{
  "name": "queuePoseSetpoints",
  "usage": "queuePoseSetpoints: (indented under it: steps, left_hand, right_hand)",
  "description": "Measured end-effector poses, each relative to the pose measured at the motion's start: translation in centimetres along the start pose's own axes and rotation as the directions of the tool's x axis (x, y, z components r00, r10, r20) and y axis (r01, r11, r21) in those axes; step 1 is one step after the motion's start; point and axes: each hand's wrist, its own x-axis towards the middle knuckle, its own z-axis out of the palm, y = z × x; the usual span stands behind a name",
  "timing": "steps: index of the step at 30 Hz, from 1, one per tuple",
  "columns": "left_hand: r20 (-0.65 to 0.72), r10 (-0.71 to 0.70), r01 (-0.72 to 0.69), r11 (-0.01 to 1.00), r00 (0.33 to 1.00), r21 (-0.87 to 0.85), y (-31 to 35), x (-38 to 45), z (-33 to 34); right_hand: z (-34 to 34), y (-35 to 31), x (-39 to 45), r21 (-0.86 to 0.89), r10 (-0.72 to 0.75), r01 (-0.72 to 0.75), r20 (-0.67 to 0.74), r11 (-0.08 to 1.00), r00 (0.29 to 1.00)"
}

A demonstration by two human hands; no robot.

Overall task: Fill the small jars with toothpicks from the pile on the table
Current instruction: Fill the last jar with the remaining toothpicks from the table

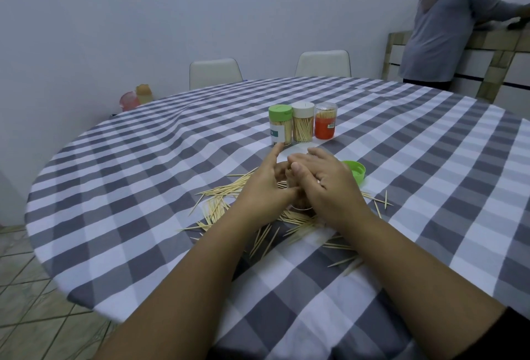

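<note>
A small clear jar [301, 204] with toothpicks in it stands in the middle of the toothpick pile [218, 204], mostly hidden between my hands. My left hand [263, 187] grips the jar from the left, thumb against its side and index finger pointing away. My right hand [324, 184] lies over the jar's top with spread, fairly straight fingers and its thumb at the toothpick ends. The jar's mouth is hidden. Three closed, filled jars stand behind: a green-lidded jar [280, 125], a white-lidded jar [303, 122] and a red-labelled jar [325, 120].
A loose green lid [356, 172] lies just right of my right hand. The round table has a grey-and-white checked cloth [430, 187]. Two white chairs [215, 72] stand at the far side. A person [447, 23] stands at a counter at the back right.
</note>
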Motion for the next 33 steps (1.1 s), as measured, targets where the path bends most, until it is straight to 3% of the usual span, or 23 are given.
queuePoseSetpoints:
  steps: [4,8,13,18,22,26,30,33]
  left_hand:
    - [0.001,0.005,-0.005,1.0,1.0,0.001,0.1,-0.1,0.0]
    - [0.008,-0.011,0.011,1.0,1.0,0.014,0.3,-0.1,-0.1]
    - [0.041,-0.027,0.022,0.993,0.999,0.115,0.8,0.0,-0.7]
    - [0.071,-0.096,0.071,0.952,0.993,0.297,1.0,0.2,-3.6]
    - [0.093,-0.285,0.148,0.716,0.954,0.683,0.1,1.6,-6.2]
    - [0.09,-0.454,0.201,0.554,0.887,0.808,-0.8,2.9,-7.3]
    - [0.097,-0.378,0.097,0.462,0.921,0.882,-1.3,3.5,-7.3]
    - [0.106,-0.295,-0.002,0.332,0.95,0.943,-1.4,3.6,-6.8]
  right_hand:
    - [-0.3,0.2,0.0,-0.137,0.04,-0.052,-0.093,0.989,0.995]
    - [0.2,0.2,-0.3,-0.081,-0.06,0.058,-0.027,0.995,0.998]
    - [0.1,0.4,-0.3,-0.207,-0.052,0.059,0.039,0.977,0.998]
    - [-0.3,0.0,-0.5,-0.046,0.028,-0.02,0.196,0.999,0.98]
    - [-0.2,-0.3,-0.7,0.056,0.111,-0.13,0.262,0.99,0.959]
    - [-0.3,-0.5,-0.8,0.067,0.124,-0.146,0.257,0.987,0.959]
    - [-0.4,-0.4,-0.8,0.054,0.13,-0.148,0.252,0.987,0.959]
    - [-0.4,-0.5,-0.8,0.05,0.133,-0.149,0.247,0.987,0.96]
